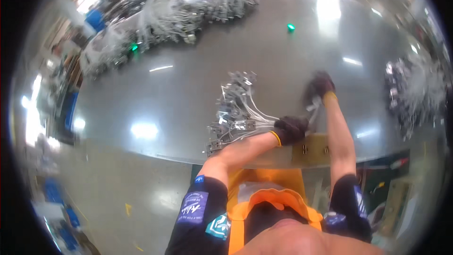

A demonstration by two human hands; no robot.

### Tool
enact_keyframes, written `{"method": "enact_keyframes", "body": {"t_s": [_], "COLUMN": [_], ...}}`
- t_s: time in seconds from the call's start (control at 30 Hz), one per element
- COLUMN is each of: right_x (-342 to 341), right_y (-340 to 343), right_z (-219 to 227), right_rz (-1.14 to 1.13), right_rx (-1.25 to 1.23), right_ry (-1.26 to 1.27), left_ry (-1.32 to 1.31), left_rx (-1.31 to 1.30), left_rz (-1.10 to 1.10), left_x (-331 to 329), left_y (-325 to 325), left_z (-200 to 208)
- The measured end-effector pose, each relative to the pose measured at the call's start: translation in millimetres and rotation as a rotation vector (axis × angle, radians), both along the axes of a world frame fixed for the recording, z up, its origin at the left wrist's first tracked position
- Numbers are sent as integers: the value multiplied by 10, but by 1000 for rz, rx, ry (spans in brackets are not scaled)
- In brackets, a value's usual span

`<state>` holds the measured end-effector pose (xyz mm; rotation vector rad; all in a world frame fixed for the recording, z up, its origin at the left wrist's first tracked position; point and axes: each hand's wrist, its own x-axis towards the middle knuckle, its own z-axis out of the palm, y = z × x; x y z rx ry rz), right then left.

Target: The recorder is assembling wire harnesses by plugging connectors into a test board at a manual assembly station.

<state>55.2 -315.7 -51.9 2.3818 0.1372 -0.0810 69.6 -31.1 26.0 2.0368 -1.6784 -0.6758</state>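
A bundle of white cables (257, 113) lies on the grey metal table in front of me, its metal connector ends (231, 106) fanned out to the left. My left hand (291, 130), in a dark glove with a yellow cuff, is closed around the cables near their right end. My right hand (322, 86), gloved the same way, is above and right of it, smeared by motion. Pale cable ends (312, 107) show between the two hands, blurred. Whether my right fingers grip them I cannot make out.
A long heap of similar cables (172, 16) runs along the table's far left edge. Another pile (415, 92) lies at the far right. A brown block (307, 150) with small metal fittings sits at the near edge. The table (174, 94) has a curved-looking rim.
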Motion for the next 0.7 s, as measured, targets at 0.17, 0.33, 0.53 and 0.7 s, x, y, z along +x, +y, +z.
{"method": "enact_keyframes", "body": {"t_s": [0.17, 0.33, 0.53, 0.7], "right_x": [802, -90, -2648, -4666], "right_y": [1794, 1380, 1356, 973], "right_z": [388, 1134, 411, 461], "right_rz": [-349, -445, -381, -1459], "right_rx": [1118, 1654, 1519, 344], "right_ry": [18, -872, -1574, -1168], "left_ry": [-132, -506, -447, -325], "left_rx": [-463, -96, -160, -638], "left_rz": [-136, -144, -74, 29], "left_x": [103, -41, -110, 190], "left_y": [36, -37, -84, -380], "left_z": [-572, -170, -88, -527]}}
